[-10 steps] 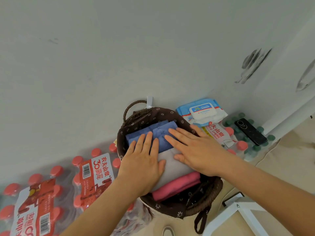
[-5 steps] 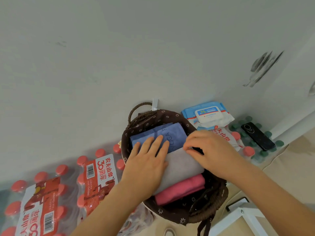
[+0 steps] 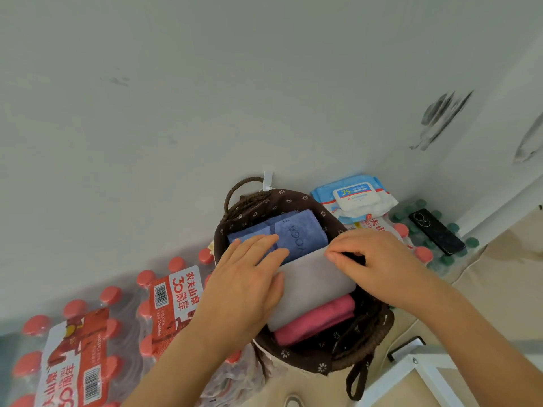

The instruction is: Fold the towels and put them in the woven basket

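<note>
Inside woven basket (image 3: 379,345): grey towel (image 3: 314,286) btwn blue towel (image 3: 293,233) & pink towel (image 3: 317,321). Left hand (image 3: 244,286) flat, fingers spread; right hand (image 3: 373,259) apparently pinching grey's edge.

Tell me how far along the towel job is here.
Nearly finished. Done: folded blue towel, grey towel and pink towel sit in the woven basket. In hand: left hand presses flat while right hand pinches the grey towel's corner. Left: no loose towels visible.

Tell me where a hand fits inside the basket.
Free: the dark gap between the pink folded towel and the brown woven basket's near rim. Crowded: blue towel and grey towel, under left hand and right hand.
</note>
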`<control>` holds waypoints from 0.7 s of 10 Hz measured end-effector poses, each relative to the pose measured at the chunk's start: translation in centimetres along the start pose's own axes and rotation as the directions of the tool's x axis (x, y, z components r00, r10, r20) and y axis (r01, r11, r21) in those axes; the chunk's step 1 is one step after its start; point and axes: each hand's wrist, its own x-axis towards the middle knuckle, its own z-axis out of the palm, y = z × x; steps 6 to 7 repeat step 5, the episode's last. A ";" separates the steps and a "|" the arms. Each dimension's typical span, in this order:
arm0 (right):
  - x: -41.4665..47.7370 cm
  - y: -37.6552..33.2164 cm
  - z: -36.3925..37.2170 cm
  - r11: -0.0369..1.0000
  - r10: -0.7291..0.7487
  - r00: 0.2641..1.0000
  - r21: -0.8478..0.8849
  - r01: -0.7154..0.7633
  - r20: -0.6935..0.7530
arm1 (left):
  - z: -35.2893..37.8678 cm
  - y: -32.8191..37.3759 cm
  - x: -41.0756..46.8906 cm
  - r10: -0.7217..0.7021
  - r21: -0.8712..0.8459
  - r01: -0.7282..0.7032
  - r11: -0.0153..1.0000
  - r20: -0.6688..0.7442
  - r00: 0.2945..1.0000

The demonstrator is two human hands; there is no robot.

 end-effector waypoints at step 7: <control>-6.1 -7.4 0.6 0.937 0.343 0.877 0.195 -0.291 -0.337 | -5.9 -1.9 -10.2 -0.067 -0.422 -0.044 0.905 -0.244 0.968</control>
